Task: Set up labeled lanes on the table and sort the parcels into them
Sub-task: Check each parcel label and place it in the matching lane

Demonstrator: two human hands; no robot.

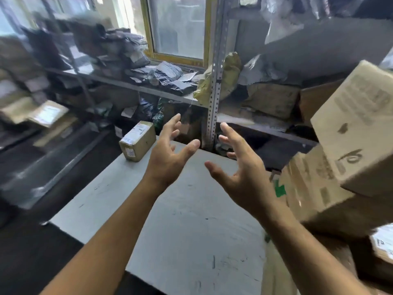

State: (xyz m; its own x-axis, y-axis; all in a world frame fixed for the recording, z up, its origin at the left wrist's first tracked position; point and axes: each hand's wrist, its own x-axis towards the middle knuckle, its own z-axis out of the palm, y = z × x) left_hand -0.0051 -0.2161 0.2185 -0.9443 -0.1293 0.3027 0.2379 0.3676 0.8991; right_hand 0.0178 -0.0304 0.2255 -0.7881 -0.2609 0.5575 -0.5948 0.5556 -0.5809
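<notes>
Parcel sorting room or courier depot.
Perforated metal shelving along the far wall is heaped with grey plastic mailer bags and brown boxes; stacked cartons with printed labels crowd the right, 1 taped, labelled parcel sits on a scuffed grey table, and a window lies behind.
</notes>
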